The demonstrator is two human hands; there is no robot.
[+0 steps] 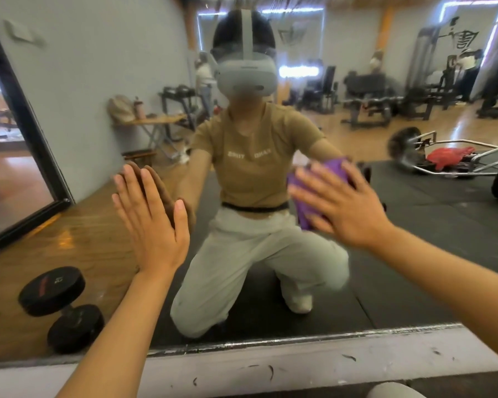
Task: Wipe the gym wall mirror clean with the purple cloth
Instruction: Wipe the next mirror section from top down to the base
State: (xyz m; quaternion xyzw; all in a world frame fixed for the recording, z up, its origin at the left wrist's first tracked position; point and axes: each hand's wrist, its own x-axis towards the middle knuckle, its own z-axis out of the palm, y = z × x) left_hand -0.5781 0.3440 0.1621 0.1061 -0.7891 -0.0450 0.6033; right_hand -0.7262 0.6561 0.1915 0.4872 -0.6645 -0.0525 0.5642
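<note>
At 3 o'clock of the frame's centre, the right hand (345, 205) presses the purple cloth (316, 191) flat against the wall mirror (414, 225), fingers straight and spread over it. Towards 9 o'clock, the left hand (153, 216) rests flat on the glass, fingers straight and close together. A black dumbbell (61, 308) shows at 8 o'clock in the reflection.
</note>
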